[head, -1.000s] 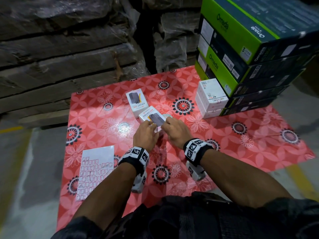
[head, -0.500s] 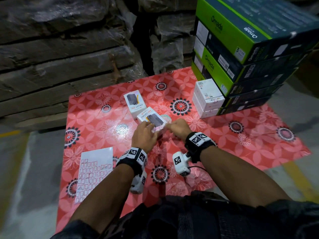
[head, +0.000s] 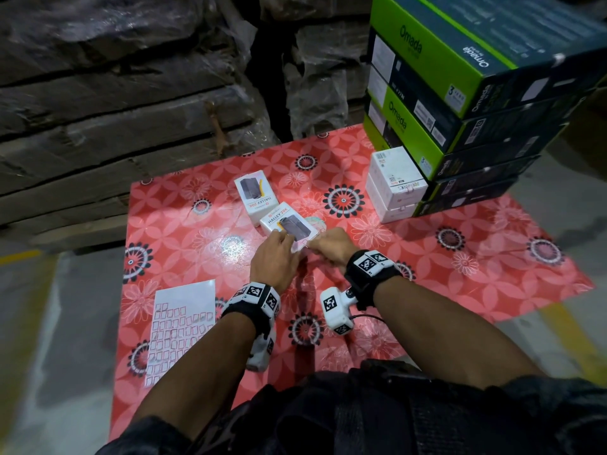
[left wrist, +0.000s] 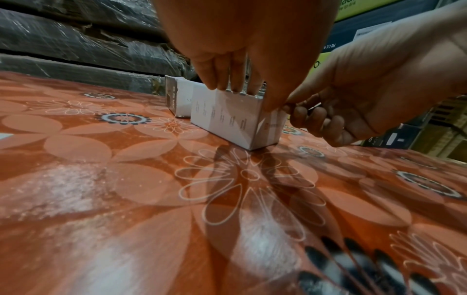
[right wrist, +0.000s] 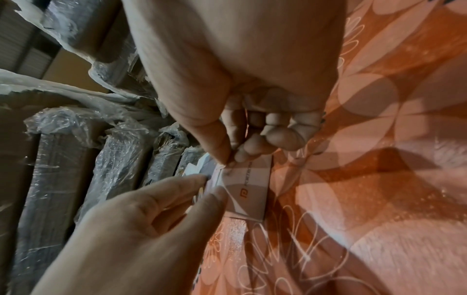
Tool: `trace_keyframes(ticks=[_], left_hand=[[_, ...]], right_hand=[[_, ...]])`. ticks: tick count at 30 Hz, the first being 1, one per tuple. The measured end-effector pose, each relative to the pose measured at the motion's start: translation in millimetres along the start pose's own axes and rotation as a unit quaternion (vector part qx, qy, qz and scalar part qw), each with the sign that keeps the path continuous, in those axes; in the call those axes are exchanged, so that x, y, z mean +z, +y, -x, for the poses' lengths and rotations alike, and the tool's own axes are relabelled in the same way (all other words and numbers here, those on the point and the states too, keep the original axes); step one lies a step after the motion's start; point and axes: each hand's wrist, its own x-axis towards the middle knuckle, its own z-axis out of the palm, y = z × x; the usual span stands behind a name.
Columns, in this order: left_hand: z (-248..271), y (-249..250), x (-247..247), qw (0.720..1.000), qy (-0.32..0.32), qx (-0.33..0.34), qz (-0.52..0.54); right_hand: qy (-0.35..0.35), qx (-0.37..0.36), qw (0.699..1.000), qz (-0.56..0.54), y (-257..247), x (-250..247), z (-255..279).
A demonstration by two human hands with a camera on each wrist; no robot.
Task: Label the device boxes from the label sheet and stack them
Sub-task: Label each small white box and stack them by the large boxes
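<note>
Fingertips [left wrist: 235, 87] of the left hand [head: 274, 264] press straight down on the top face of the near Halley box [head: 289, 224], thumb on its near right corner, steadying it on the red flowered cloth [head: 427, 257]. Just beside it, the right hand [head: 331, 249] has its thumb and forefinger pinched together at the box's near right edge, the other fingers [right wrist: 278, 129] curled under; what they pinch is too small to make out, though it looks like a label.

Two Halley boxes lie on the cloth: the held one, and a second Halley box [head: 254, 197] just beyond it to the far left, their corners touching or almost so. At far right two plain white boxes [head: 395, 183] stand one on the other, hard against the tall pile of five green-and-dark Omada cartons [head: 437, 90]. One label sheet [head: 180, 330] lies at the near left, its near corner reaching the cloth's near left edge; many of its rows show only outlines.

Bare cloth lies left of the boxes, between them and the sheet, and also right of the hands toward the right edge. Wrapped bundles [head: 115, 93] wall off the far side, close behind the cloth's far edge.
</note>
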Motion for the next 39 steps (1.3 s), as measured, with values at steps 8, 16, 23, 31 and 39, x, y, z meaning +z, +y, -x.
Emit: trace_keyframes(ticks=[8, 16, 23, 31, 39], left_hand=[[0.3, -7.5, 3.3, 1.0, -0.011, 0.012, 0.018], [-0.7, -9.1, 11.2, 1.0, 0.01, 0.009, 0.002], [1.4, -10.4, 11.2, 0.998, 0.04, 0.037, 0.024], [1.1, -14.2, 15.5, 0.997, 0.051, 0.055, 0.026], [1.4, -13.2, 14.2, 0.998, 0.039, 0.034, 0.028]], right_hand=[[0.015, 0.04, 0.999, -0.017, -2.9, 3.2, -2.6], [0.033, 0.032, 0.998, 0.032, 1.5, 14.5, -20.1], [0.035, 0.034, 0.999, -0.018, -2.7, 11.9, -9.0], [0.032, 0.028, 0.999, -0.005, -1.7, 11.4, -9.2], [0.031, 0.02, 0.999, -0.027, -2.5, 11.0, -5.7]])
